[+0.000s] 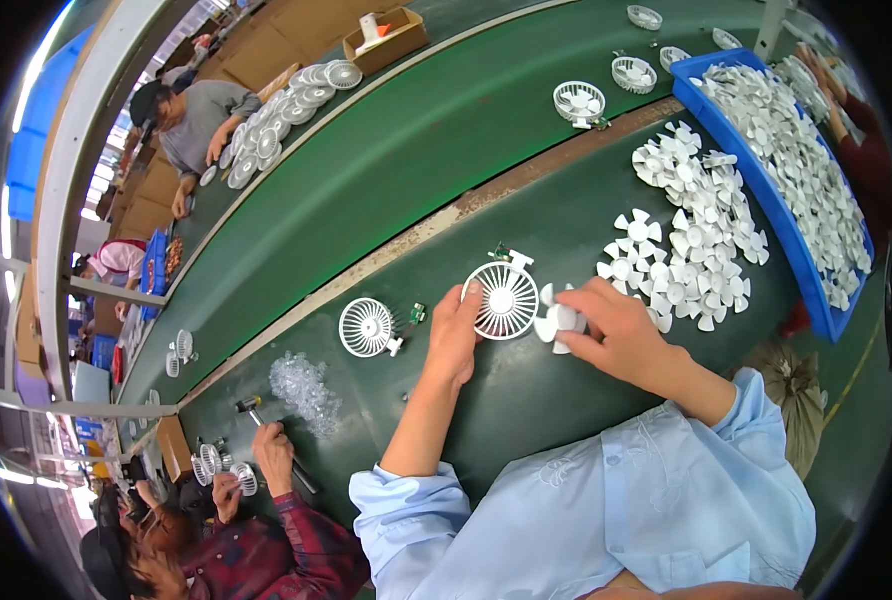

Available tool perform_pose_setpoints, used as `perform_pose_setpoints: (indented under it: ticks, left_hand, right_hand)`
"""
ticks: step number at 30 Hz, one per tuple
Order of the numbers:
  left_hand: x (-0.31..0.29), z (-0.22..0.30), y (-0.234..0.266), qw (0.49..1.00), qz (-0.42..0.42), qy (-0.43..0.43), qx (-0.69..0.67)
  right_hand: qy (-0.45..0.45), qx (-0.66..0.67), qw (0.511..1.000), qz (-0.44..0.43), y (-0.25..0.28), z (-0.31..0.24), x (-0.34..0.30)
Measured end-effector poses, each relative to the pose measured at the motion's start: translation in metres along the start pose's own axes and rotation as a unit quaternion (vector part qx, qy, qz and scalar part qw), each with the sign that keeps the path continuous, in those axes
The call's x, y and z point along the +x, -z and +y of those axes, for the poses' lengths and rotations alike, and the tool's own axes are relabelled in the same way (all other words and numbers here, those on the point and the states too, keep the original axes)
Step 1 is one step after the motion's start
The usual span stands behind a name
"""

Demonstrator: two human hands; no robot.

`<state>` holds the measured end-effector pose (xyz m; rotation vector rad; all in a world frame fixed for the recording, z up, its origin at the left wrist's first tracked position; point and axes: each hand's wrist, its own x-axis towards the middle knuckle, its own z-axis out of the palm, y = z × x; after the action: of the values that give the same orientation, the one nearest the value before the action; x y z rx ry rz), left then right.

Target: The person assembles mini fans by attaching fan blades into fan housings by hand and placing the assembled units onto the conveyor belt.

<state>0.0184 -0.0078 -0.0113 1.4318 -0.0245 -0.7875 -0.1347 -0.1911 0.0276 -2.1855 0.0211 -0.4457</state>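
Observation:
My left hand (456, 335) grips the rim of a round white fan housing (504, 300) with radial slats, held over the dark green bench. A short stem and a small green circuit board (502, 251) show at the housing's far edge. In my right hand (621, 335) a white fan blade (560, 320) is pinched between thumb and fingers, close beside the housing's right side. A second fan housing (366, 327) lies on the bench to the left, with its own circuit board (418, 314) beside it. Right of my hands spreads a heap of loose white fan blades (686, 220).
A blue crate (756, 190) full of fan blades stands at the right. Beyond a worn ledge runs a green conveyor belt (366, 190) carrying fan housings (579, 102). Small clear parts (303, 390) lie left. A co-worker's hand (274, 458) holds a hammer (296, 470) nearby.

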Motion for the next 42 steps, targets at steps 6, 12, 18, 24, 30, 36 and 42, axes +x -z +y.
perform_pose_setpoints:
  ticks: [6, 12, 18, 24, 30, 36, 42]
  left_hand:
    - [-0.019, -0.002, -0.022, 0.993, -0.082, 0.017, -0.087]
    - [-0.023, -0.015, -0.024, 0.988, -0.128, -0.016, -0.085]
    - [-0.026, -0.014, -0.028, 0.994, -0.059, -0.079, -0.037]
    - [-0.028, -0.023, -0.028, 0.992, -0.046, -0.113, 0.016]
    - [-0.025, -0.034, -0.03, 0.967, -0.064, -0.203, 0.143]
    - [-0.011, -0.021, -0.019, 0.983, -0.067, -0.061, 0.157]
    - [-0.012, 0.032, 0.039, 0.901, 0.147, -0.305, 0.27]
  right_hand:
    - [0.118, -0.145, 0.982, -0.002, -0.015, 0.0, 0.016]
    - [0.126, -0.176, 0.976, -0.019, -0.027, 0.002, 0.026]
    - [0.134, -0.118, 0.983, 0.033, -0.03, -0.001, 0.022]
    - [-0.093, 0.066, 0.993, -0.019, -0.013, 0.024, 0.009]
    - [-0.175, 0.162, 0.965, -0.108, -0.027, 0.047, 0.008]
    - [-0.176, 0.137, 0.954, -0.199, -0.023, 0.051, 0.04]
    - [-0.244, 0.362, 0.898, 0.048, 0.012, 0.072, 0.108]
